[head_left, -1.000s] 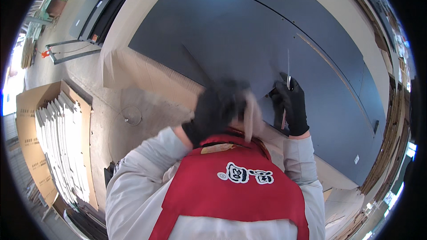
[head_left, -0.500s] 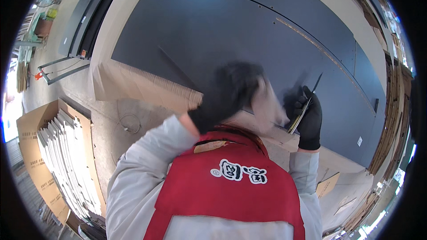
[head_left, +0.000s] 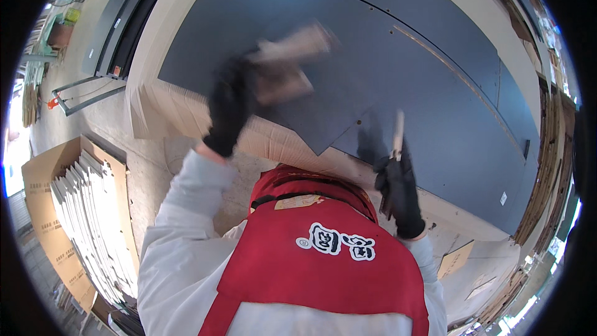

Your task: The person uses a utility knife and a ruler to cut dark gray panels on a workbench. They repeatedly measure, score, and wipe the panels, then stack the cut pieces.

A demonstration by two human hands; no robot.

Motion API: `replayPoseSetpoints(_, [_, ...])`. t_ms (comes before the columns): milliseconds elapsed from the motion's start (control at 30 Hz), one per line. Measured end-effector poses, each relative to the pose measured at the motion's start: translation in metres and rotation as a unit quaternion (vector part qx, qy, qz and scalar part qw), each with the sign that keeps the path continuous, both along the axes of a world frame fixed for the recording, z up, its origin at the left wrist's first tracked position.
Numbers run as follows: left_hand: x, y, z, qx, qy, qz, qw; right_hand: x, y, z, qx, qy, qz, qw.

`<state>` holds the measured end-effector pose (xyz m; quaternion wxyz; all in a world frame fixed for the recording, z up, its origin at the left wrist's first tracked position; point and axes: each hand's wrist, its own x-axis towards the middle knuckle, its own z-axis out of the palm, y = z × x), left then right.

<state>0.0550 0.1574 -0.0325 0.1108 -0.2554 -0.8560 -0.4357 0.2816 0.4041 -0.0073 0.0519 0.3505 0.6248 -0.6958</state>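
My left hand (head_left: 230, 102), in a black glove, is closed on a pale beige cloth-like piece (head_left: 289, 50) above the left part of a dark grey panel (head_left: 205, 37). Motion smears the piece, so its exact kind is unclear. On the right, my gloved right hand (head_left: 401, 190) grips a narrow, light-coloured blade-like tool (head_left: 398, 132) with its tip pointing away from me. That hand is at the near edge of the dark grey surface, and a dark shadow or reflection shows beside it. The panel has small holes and a long pale groove (head_left: 457, 78).
Brown cardboard (head_left: 180, 112) lies under the panel's near edge. At lower left, an open carton (head_left: 46, 224) holds several upright white sheets (head_left: 93, 224). Dark panels (head_left: 121, 25) and a metal frame (head_left: 93, 96) stand at far left. Stacked boards (head_left: 550, 149) line the right side.
My left hand has swung left and away from me with the beige piece. My right hand has moved slightly left and nearer, and its tool now points more straight ahead.
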Motion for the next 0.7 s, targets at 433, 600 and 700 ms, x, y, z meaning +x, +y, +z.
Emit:
replayPoseSetpoints(433, [0.008,0.043,-0.029,-0.153,0.167,-0.098,0.969,0.008,-0.062,-0.008,0.440,0.058,0.332,0.832])
replayPoseSetpoints(600, [0.009,0.046,-0.029,-0.157,0.146,-0.121,0.969,0.008,-0.070,-0.008,0.481,0.006,0.337,0.810])
replayPoseSetpoints(700, [0.009,0.046,-0.028,-0.158,0.136,-0.125,0.970,0.005,-0.071,-0.008,0.455,-0.017,0.279,0.846])
